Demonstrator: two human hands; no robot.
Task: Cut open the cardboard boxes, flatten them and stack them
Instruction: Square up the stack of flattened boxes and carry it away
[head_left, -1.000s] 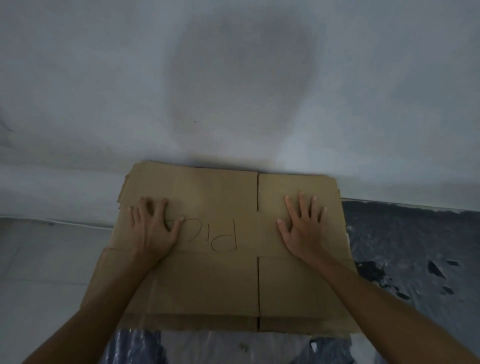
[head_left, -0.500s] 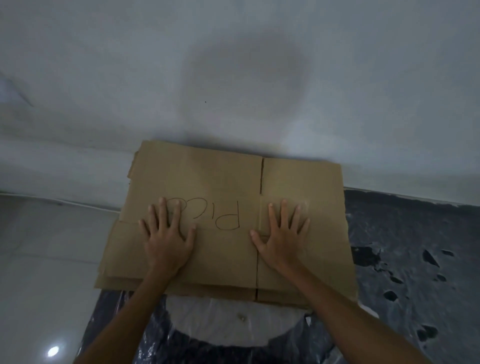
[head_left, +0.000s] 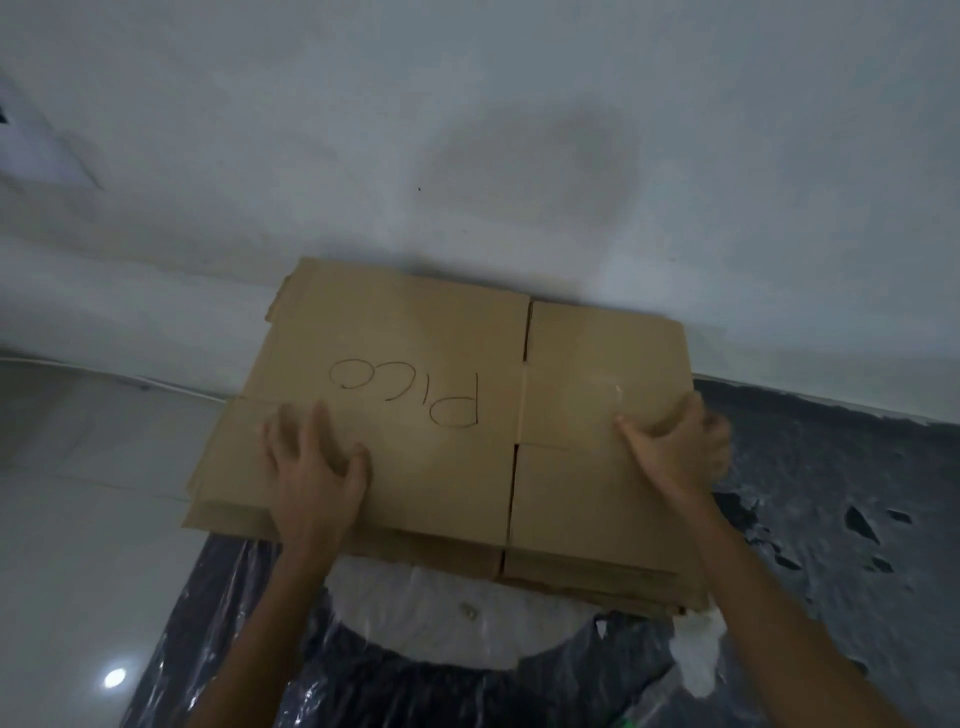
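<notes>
I see the left hand (head_left: 311, 467) pressing flat, fingers spread, on the top sheet of the stack of flattened cardboard (head_left: 415, 322). The right hand (head_left: 675, 452) grips the stack's right edge, thumb on top. Handwritten lettering (head_left: 405, 392) lies just beyond the left fingertips. Dark plastic sheeting (head_left: 363, 675) spreads beneath both forearms.

Handwritten "Pico" stands upside-down on the top flattened box (head_left: 415, 364).

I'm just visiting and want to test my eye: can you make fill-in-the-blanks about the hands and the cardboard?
1. The left hand presses down on the ____ sheet of the cardboard stack.
2. The right hand grips the stack's ____ edge.
3. The stack's far edge meets the ____.
Missing words: top; right; wall.
</notes>
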